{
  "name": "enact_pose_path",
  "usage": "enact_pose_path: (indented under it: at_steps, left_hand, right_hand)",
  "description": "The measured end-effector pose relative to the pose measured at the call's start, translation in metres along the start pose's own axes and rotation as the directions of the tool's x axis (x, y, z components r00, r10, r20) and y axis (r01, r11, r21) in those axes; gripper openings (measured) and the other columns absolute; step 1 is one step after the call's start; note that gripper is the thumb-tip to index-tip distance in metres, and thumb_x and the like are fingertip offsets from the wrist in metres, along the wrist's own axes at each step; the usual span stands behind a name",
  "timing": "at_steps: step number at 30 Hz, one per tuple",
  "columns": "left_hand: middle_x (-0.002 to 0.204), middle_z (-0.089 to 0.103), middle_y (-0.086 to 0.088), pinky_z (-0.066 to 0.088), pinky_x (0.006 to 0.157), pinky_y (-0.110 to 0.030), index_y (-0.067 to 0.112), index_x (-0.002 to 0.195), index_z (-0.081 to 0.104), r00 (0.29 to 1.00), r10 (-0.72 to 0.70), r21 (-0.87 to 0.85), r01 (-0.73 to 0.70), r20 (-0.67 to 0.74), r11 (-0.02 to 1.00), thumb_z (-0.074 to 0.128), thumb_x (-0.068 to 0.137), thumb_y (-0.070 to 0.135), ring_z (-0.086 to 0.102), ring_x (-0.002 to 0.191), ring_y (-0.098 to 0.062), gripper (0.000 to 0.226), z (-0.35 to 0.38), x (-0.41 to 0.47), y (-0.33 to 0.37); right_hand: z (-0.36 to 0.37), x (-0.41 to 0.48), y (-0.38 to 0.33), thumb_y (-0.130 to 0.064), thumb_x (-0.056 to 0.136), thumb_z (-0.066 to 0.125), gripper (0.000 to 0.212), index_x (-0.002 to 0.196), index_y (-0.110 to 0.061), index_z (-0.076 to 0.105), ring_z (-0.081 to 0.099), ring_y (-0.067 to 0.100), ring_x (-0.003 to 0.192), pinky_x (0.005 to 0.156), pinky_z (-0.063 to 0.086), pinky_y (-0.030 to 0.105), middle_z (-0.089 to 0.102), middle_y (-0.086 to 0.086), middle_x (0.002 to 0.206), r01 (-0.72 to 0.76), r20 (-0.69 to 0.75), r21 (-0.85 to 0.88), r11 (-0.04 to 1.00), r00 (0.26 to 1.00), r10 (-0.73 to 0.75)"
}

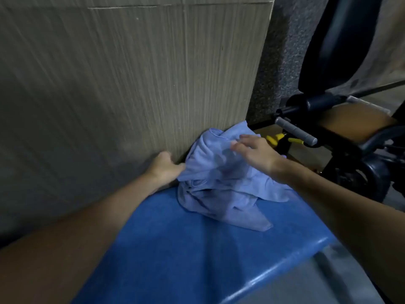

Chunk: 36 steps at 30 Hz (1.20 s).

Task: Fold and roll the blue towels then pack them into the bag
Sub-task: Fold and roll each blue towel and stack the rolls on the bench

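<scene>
On the bench (175,260), hands (164,166) (256,151) touch, perhaps grip, towels (219,183).

The blue towels (221,189) lay unfolded, crumpled in one loose pale heap at the table's (175,249) far end.

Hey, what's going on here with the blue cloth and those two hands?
A person is reaching with both hands for a crumpled heap of blue towels lying on a blue surface beside a big cardboard box. The left hand grips the heap's left edge; the right hand, fingers spread, is on its top. Nothing is folded yet.
</scene>
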<state>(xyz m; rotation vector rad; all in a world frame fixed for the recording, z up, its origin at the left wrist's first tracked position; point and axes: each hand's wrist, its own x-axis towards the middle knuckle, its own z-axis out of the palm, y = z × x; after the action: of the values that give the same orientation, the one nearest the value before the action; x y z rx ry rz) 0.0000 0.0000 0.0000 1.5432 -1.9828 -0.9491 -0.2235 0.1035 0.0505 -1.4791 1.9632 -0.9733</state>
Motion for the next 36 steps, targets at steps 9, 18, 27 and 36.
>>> enact_pose_path:
  at_steps: [9, 18, 27, 36]
  left_hand:
    - [0.064, 0.061, -0.001, 0.049, 0.061, -0.024, 0.020, 0.068, 0.063, 0.998, 0.014, -0.142, -0.023, -0.065, 0.990, 0.065, 0.088, 0.003, 0.056, 0.060, -0.012, 0.027, -0.005, -0.005, 0.000]
    - [0.068, 0.062, 0.001, 0.058, 0.074, -0.055, 0.024, 0.070, 0.060, 0.905, 0.221, -0.229, -0.317, -0.364, 0.920, 0.058, 0.088, -0.002, 0.062, 0.071, -0.024, 0.032, -0.077, -0.043, 0.061]
    - [0.068, 0.059, 0.009, 0.059, 0.070, -0.046, 0.029, 0.070, 0.053, 0.723, 0.250, -0.165, -0.451, -0.644, 0.877, 0.058, 0.089, 0.005, 0.061, 0.068, -0.016, 0.031, -0.163, -0.122, 0.073]
    - [0.066, 0.055, 0.013, 0.040, 0.060, -0.005, 0.031, 0.068, 0.052, 0.695, 0.332, 0.001, -0.430, -0.638, 0.903, 0.057, 0.086, -0.006, 0.054, 0.055, 0.011, 0.042, -0.218, -0.195, 0.007]
  right_hand:
    - [0.012, 0.019, -0.004, -0.018, 0.091, 0.049, 0.028, 0.064, -0.017, 0.060, 0.044, 0.022, 0.101, 0.084, 0.029, 0.038, 0.056, 0.002, 0.091, 0.042, -0.154, -0.407, 0.913, 0.982, -0.114]
    - [-0.028, -0.014, -0.054, -0.015, 0.081, 0.049, 0.022, 0.070, -0.009, 0.066, 0.057, 0.029, 0.084, 0.074, 0.046, 0.039, 0.056, 0.005, 0.075, 0.321, -0.313, -0.278, 0.905, 0.861, -0.402]
    - [-0.033, -0.086, -0.137, 0.006, 0.088, 0.046, 0.033, 0.112, 0.002, 0.069, 0.055, 0.028, 0.096, 0.082, 0.037, 0.018, 0.053, 0.022, 0.110, 0.464, -0.375, -0.208, 0.861, 0.775, -0.508]
    - [0.050, -0.145, -0.162, 0.004, 0.092, 0.049, 0.025, 0.108, 0.003, 0.069, 0.053, 0.020, 0.090, 0.081, 0.043, 0.018, 0.047, 0.008, 0.104, 0.468, -0.291, 0.030, 0.883, 0.849, -0.440]
